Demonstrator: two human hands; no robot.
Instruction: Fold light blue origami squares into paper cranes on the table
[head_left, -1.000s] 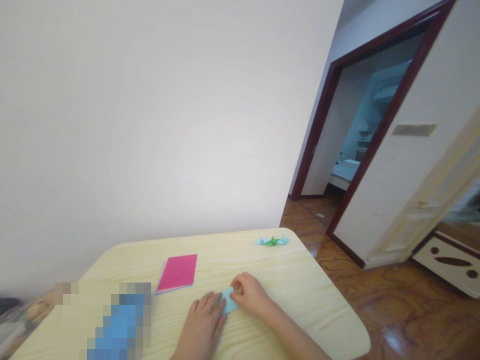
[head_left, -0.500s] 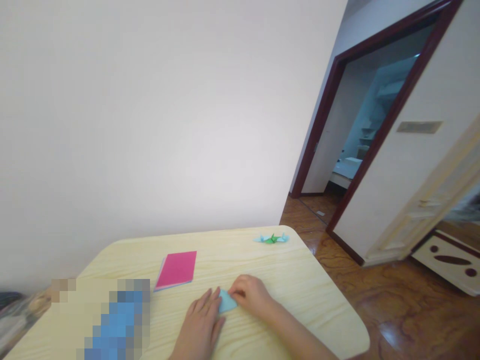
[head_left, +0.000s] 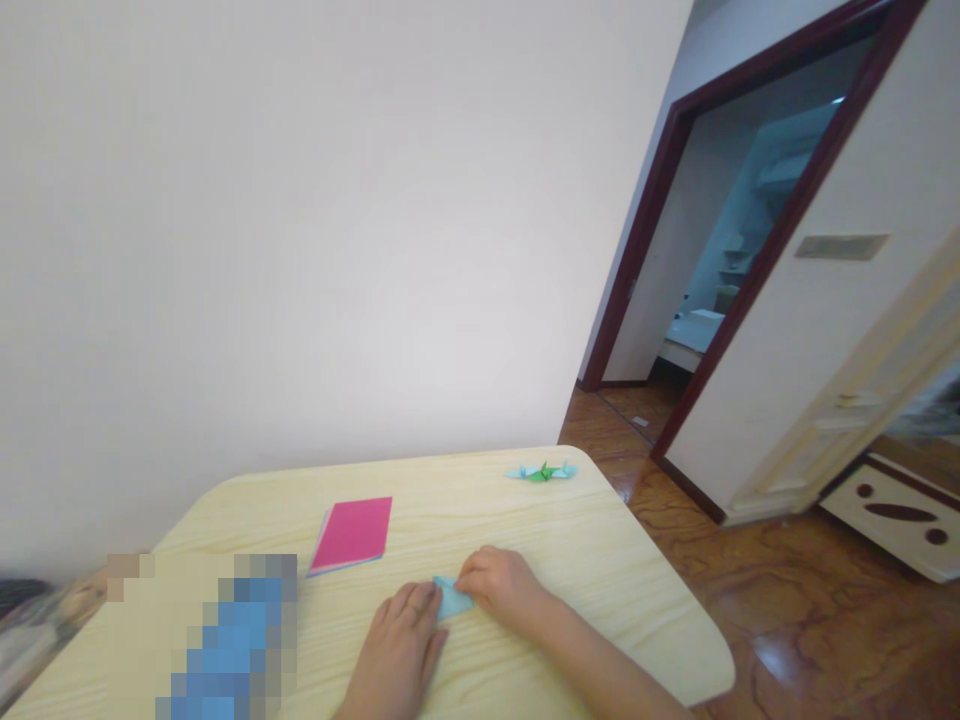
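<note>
A small light-blue piece of folded paper [head_left: 454,601] lies on the table between my two hands. My left hand [head_left: 397,640] rests on the tabletop at the paper's left side, its fingers stretched forward and slightly bent, the fingertips pressing on that edge. From the other side my right hand [head_left: 504,592] pinches the paper's upper right part between thumb and fingers. The fingertips partly cover both ends of the paper, so its full outline is hidden.
Pink square sheets [head_left: 352,532] lie in a stack at the left of the wooden table [head_left: 600,600]. Small folded paper figures [head_left: 544,471], green and light blue, sit near the far right edge. A pixelated blue patch [head_left: 225,640] covers the lower left. A white wall [head_left: 337,250] stands behind.
The light-blue paper's visible outline has changed from a pointed triangle to a lower shape with a flap at the top. My left fingers have bent a little more; the right hand stays at the paper.
</note>
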